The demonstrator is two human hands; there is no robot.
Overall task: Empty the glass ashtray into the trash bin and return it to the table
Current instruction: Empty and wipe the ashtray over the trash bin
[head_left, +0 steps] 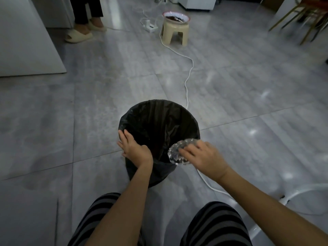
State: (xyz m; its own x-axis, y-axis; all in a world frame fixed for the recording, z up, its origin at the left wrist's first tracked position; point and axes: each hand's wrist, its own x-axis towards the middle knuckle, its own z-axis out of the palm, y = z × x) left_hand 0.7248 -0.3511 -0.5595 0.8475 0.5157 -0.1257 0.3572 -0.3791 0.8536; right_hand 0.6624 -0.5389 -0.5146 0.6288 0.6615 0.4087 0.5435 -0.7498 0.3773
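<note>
White cabinet (26, 41): standing at the far left, its flat pale side filling that corner of the view.
Second person: up top left beside the cabinet, only dark trouser legs and beige slippers (79, 35) on show.
Floor (53, 112): grey glossy tiles, light glinting off them all over.
Left hand (134, 148): down on the near-left rim of the bin, fingers (124, 137) spread and laid over the black liner, palm wrapped on the edge, gripping the rim.
Trash bin (156, 121): dead centre, round, lined with a black bag, mouth wide open to the camera; inside is too dark to read.
Power strip (150, 26): white, lying on the floor up top, just left of the stool.
Stool (174, 33): small beige plastic one, far centre, with a red-rimmed bowl (175, 16) sitting on top.
Cable (188, 77): white, snaking from the stool area down past the bin's right side and out under the right wrist.
Glass ashtray (177, 153): at the bin's near-right rim, tipped steeply on edge, hanging partly over the opening.
Right hand (204, 157): clamped over the ashtray from the right, fingers curled across its faceted glass.
Striped trousers (213, 228): both knees at the bottom edge, dark and grey bands.
Chair legs (301, 20): wooden, top right corner, blurred.
</note>
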